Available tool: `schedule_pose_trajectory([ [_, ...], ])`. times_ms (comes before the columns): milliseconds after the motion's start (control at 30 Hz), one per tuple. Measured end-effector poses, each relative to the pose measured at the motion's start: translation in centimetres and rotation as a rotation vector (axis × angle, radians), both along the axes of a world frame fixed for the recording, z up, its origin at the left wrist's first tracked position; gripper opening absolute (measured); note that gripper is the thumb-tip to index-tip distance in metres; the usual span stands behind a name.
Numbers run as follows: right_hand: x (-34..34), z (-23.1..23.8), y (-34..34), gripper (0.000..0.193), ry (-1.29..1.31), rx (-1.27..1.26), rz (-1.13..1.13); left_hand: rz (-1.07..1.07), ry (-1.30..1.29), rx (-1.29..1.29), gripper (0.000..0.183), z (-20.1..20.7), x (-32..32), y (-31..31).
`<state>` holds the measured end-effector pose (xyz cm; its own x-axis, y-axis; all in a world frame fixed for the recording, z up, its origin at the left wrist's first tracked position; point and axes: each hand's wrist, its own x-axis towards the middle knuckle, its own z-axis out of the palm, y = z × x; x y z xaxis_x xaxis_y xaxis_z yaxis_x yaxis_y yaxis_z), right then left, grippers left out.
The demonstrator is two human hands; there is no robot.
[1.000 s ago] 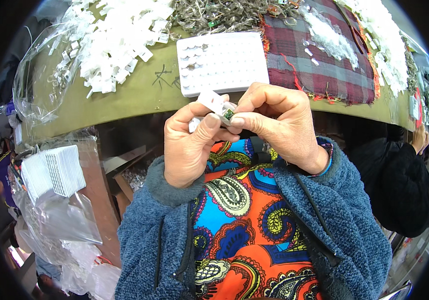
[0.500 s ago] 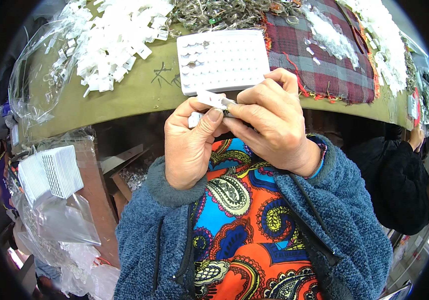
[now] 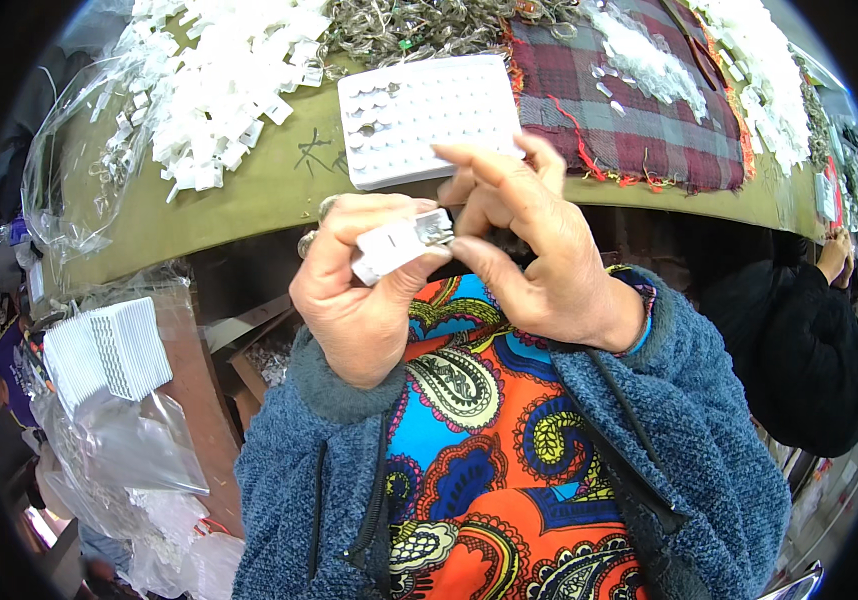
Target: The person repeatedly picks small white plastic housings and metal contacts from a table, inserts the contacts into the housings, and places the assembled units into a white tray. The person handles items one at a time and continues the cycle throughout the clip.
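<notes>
My left hand (image 3: pixel 349 315) is closed around a small white plastic casing (image 3: pixel 387 250) in front of my chest. The casing's right end looks hollow, with some shiny metal at its mouth. My right hand (image 3: pixel 554 250) is just right of it, fingers apart and index finger stretched out. Its thumb tip is close to the casing's metal end; whether they touch, I cannot tell. Just beyond the hands lies a white tray (image 3: pixel 469 100) with rows of small dots and several round silvery pieces along its left side.
White plastic parts (image 3: pixel 239 80) are heaped at the far left of the olive-green table (image 3: pixel 279 195). Tangled clear-and-metal pieces (image 3: pixel 419 30) lie behind the tray. Right of it is a plaid cloth (image 3: pixel 639 130). Stacked white trays (image 3: pixel 109 350) stand lower left; a person in black (image 3: pixel 789 340) is at right.
My right hand has opened and drawn away from the casing. My left hand has moved slightly left and turned the casing, so its hollow end now shows.
</notes>
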<state>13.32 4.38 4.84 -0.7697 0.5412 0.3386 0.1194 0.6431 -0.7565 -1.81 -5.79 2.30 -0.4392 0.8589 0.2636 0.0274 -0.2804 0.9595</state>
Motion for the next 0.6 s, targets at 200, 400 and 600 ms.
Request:
schedule_pose_trajectory([
  [200,-0.2,-0.4,-0.2,0.015,0.089,-0.049,-0.047,-0.103,-0.317,0.073,0.019,-0.5,0.1,0.1],
  [400,-1.0,-0.5,0.2,0.011,0.092,0.247,-0.096,-0.088,-0.187,0.075,0.021,-0.7,-0.3,0.1],
  [600,-1.0,0.1,-0.2,0.007,0.002,-0.254,-0.09,-0.117,-0.216,0.152,0.021,-1.1,-0.5,-0.2],
])
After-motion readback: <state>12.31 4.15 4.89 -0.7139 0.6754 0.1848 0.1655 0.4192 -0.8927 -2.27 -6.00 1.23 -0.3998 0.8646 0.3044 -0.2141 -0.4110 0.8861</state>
